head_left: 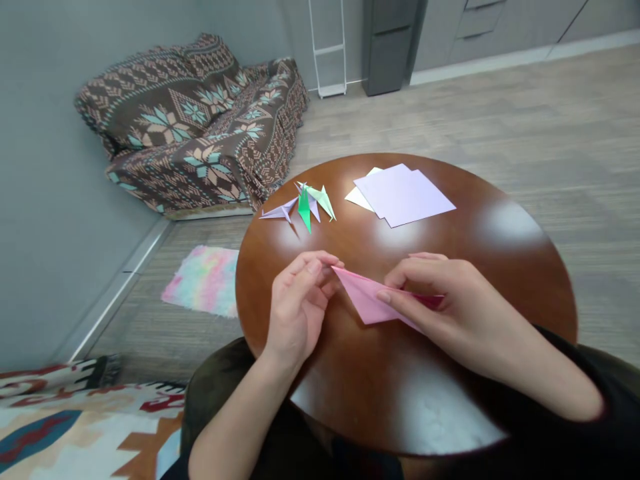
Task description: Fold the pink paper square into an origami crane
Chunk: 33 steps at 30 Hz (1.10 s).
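A folded piece of pink origami paper is held above the round table, its pointed end toward the left. My right hand pinches it between thumb and fingers, the thumb lying on the near face. At the pointed tip, my left hand has its fingers loosely curved and apart. Its fingertips are close to the tip or touching it; which one I cannot tell. The left thumb is off the paper. Part of the pink paper is hidden behind the right hand.
On the brown round table, several folded paper cranes, including a green one, lie at the back left. Lilac paper sheets overlap a cream sheet behind my hands. A covered sofa and a fluffy rug are left.
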Tool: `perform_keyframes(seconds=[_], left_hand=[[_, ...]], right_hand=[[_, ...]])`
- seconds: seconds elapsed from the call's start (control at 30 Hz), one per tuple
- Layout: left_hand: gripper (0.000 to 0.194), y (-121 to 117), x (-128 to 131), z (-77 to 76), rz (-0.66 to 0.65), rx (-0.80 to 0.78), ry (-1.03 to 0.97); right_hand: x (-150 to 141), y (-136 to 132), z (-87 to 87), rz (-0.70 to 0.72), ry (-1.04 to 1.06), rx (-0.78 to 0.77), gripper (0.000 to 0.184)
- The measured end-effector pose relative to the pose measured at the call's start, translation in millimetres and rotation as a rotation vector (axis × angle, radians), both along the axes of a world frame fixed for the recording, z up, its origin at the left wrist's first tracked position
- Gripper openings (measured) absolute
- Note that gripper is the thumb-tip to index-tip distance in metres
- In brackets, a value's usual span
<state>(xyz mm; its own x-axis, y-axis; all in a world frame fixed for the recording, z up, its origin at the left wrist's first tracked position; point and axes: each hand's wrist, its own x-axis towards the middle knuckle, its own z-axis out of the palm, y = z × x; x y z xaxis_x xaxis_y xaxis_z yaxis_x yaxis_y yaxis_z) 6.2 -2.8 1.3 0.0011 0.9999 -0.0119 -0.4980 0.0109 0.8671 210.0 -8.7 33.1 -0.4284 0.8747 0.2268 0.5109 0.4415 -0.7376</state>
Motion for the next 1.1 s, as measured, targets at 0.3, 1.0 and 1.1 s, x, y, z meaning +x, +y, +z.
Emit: perform_keyframes(seconds=[0.3, 1.0, 1.1], left_hand=[[0.008, -3.8, 0.5, -7.6, -0.008, 0.038, 0.209], [0.010, -6.7, 4.2, -10.6, 0.000, -0.007, 0.203], [0.011, -6.1, 5.1, -6.5, 0.008, -0.014, 0.172]], right_hand=[[-1.9, 0.6, 1.1, 0.000, -0.019, -0.019, 0.017], [-5.7, -1.2, 5.2, 0.011, 0.060, -0.160, 0.021], [-5.3, -0.7, 4.2, 0.024, 0.060, -0.139, 0.020]])
